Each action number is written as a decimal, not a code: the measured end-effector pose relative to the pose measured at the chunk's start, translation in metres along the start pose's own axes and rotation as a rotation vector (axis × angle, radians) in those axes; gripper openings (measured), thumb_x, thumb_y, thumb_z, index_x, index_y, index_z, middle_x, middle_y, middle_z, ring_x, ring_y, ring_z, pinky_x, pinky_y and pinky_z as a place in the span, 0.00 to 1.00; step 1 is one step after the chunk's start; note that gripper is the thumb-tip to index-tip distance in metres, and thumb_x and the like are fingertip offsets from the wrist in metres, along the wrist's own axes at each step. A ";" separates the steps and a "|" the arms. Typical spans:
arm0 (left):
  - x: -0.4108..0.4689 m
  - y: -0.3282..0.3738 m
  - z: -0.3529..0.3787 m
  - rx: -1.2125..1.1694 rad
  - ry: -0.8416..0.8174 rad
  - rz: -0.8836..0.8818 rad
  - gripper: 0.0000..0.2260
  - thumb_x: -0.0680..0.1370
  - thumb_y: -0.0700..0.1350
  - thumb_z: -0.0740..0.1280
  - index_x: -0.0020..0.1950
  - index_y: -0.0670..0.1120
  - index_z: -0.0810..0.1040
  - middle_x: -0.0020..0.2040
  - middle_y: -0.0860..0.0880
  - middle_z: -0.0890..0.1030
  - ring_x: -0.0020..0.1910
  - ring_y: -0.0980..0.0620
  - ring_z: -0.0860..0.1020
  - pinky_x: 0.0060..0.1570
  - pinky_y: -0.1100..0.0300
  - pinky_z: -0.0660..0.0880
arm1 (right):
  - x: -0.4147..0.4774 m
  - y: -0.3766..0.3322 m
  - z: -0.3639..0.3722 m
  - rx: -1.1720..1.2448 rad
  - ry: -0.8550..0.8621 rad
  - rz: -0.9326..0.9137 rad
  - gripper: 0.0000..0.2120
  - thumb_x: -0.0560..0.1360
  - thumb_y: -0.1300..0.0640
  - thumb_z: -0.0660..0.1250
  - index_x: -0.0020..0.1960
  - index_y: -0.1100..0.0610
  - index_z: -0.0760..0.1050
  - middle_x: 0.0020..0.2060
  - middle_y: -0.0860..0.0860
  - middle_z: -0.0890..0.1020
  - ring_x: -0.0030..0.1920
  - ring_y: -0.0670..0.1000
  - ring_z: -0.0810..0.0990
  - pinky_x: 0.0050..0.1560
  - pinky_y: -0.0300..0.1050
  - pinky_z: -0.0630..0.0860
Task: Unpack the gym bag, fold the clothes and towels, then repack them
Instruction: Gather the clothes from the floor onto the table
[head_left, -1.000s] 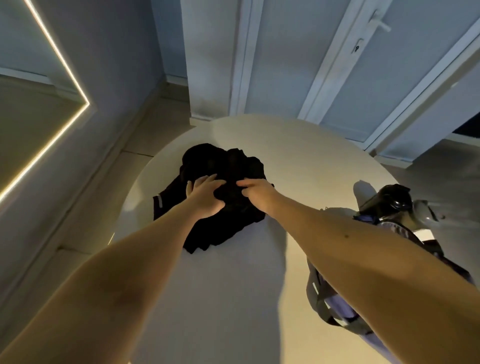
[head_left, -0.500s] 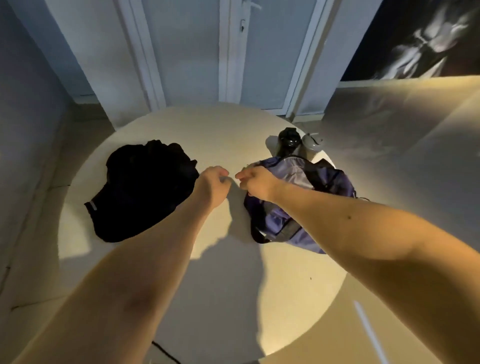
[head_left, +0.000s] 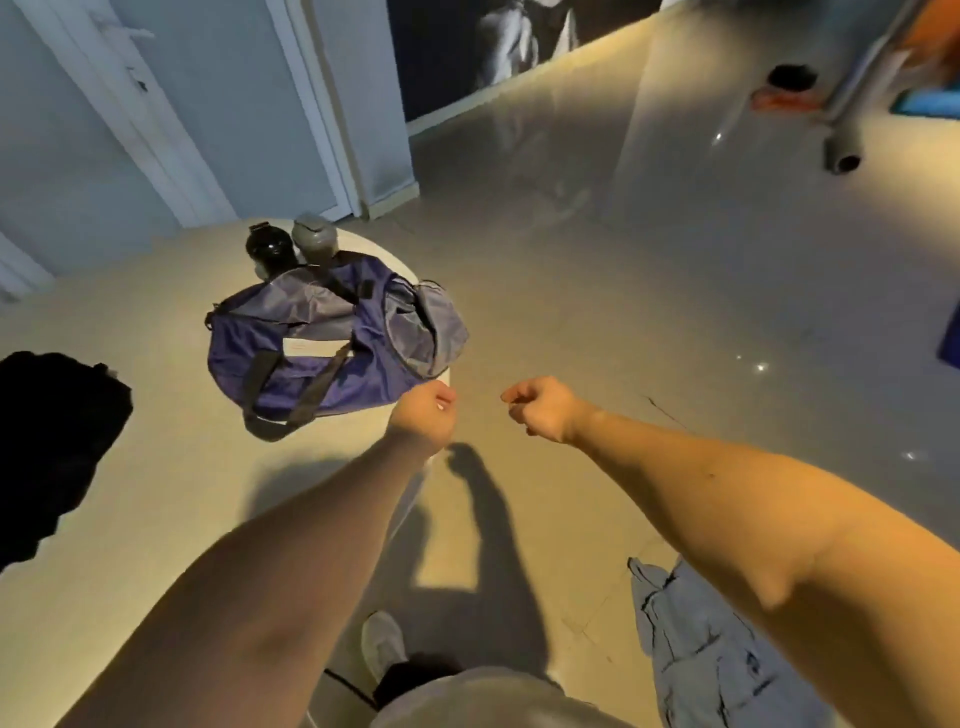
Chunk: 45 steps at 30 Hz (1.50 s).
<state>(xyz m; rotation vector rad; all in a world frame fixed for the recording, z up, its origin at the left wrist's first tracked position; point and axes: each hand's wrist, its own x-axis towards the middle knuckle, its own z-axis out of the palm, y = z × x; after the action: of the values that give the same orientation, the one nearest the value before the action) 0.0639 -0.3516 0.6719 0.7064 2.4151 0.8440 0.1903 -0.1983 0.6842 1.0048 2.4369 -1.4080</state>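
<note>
A purple gym bag (head_left: 332, 343) with dark straps lies on the round white table (head_left: 156, 493), near its right edge. A black garment (head_left: 47, 447) lies in a heap at the table's left side. My left hand (head_left: 423, 410) hovers just right of the bag, fingers curled, holding nothing. My right hand (head_left: 543, 408) is a fist over the floor beyond the table edge, also holding nothing. A blue-grey garment (head_left: 711, 660) lies on the floor at lower right, under my right forearm.
Two bottles, one black (head_left: 267, 249) and one grey (head_left: 314, 239), stand behind the bag. White doors (head_left: 156, 104) are at the back left. Glossy floor (head_left: 675, 286) stretches to the right. My foot in a light shoe (head_left: 382, 644) stands below.
My view has swung right. Both hands left the black garment, passed over the bag and now hang past the table's right edge, a little farther apart.
</note>
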 end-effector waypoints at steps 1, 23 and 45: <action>-0.007 0.018 0.024 -0.001 -0.028 0.016 0.12 0.77 0.42 0.65 0.56 0.42 0.84 0.55 0.41 0.84 0.56 0.39 0.81 0.56 0.57 0.73 | -0.014 0.029 -0.014 0.028 0.016 0.033 0.16 0.79 0.67 0.61 0.65 0.63 0.77 0.51 0.53 0.78 0.51 0.52 0.76 0.47 0.40 0.74; -0.049 0.167 0.475 0.320 -0.910 0.333 0.07 0.80 0.35 0.63 0.52 0.38 0.81 0.47 0.42 0.79 0.49 0.46 0.76 0.44 0.57 0.69 | -0.196 0.431 -0.040 0.670 0.562 0.888 0.10 0.77 0.69 0.59 0.52 0.76 0.72 0.42 0.71 0.75 0.44 0.49 0.63 0.48 0.60 0.72; -0.035 -0.144 0.937 0.810 -0.797 0.731 0.12 0.82 0.53 0.65 0.54 0.45 0.81 0.56 0.45 0.77 0.57 0.43 0.76 0.49 0.50 0.74 | -0.095 0.913 0.261 0.221 0.586 1.042 0.29 0.76 0.61 0.63 0.74 0.46 0.63 0.70 0.55 0.64 0.67 0.59 0.63 0.65 0.56 0.71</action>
<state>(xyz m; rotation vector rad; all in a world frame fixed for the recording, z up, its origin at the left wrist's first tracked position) 0.5947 -0.0764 -0.0648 1.8590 1.6575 -0.2740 0.7763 -0.1507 -0.0675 2.4924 1.4626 -1.0463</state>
